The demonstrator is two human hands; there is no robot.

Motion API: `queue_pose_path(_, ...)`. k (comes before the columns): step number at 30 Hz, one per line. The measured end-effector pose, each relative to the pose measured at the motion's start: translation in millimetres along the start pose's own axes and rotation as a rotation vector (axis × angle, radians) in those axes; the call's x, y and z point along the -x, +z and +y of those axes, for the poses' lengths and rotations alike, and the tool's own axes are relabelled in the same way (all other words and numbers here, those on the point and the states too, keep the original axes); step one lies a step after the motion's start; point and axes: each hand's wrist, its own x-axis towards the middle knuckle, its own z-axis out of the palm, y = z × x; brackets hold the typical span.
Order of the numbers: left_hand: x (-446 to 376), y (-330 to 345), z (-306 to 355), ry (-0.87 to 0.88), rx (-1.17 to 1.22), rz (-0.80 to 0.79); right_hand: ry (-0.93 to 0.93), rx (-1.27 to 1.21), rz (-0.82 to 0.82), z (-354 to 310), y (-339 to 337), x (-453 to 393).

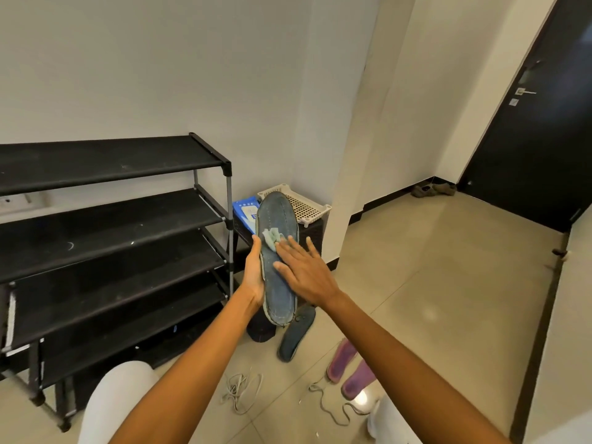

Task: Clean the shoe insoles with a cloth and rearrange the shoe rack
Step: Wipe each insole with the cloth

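Note:
A long blue insole (278, 219) stands upright in front of me. My left hand (254, 274) holds it from behind along its left edge, thumb on the rim. My right hand (304, 272) lies flat on the insole's face with straight fingers, pressing a small pale green cloth (271, 237) against it. The black shoe rack (112, 238) with bare fabric shelves stands at the left against the wall. On the floor below lie a second dark insole (296, 336) and two purple insoles (349, 370).
Loose grey laces (238, 390) lie on the tiled floor. A white perforated basket (299, 203) and a blue wipes pack (245, 209) sit on a dark bin by the wall corner. A dark door (541, 123) and a pair of shoes (432, 189) are at far right.

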Motion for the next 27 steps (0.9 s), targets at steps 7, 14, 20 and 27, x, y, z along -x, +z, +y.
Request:
queue_pose_path(7,5.7,-8.7,9.7,-0.054,0.087,-0.067,-0.176,-0.228,-0.001,-15.9,6.8,17.9)
queue_pose_path(14,-8.4,4.7,16.6,-0.111,0.105,0.025,-0.057,-0.486,0.271,-6.6,13.2,14.0)
queue_pose_path(20,7.5,25.4,-10.8,-0.029,0.08,0.034,0.339,-0.584,0.426,-8.1,15.0,2.6)
queue_pose_path(27,7.0,10.7,-18.5,-0.037,0.17,0.053,0.25,-0.397,0.286,-17.1,20.7,2.2)
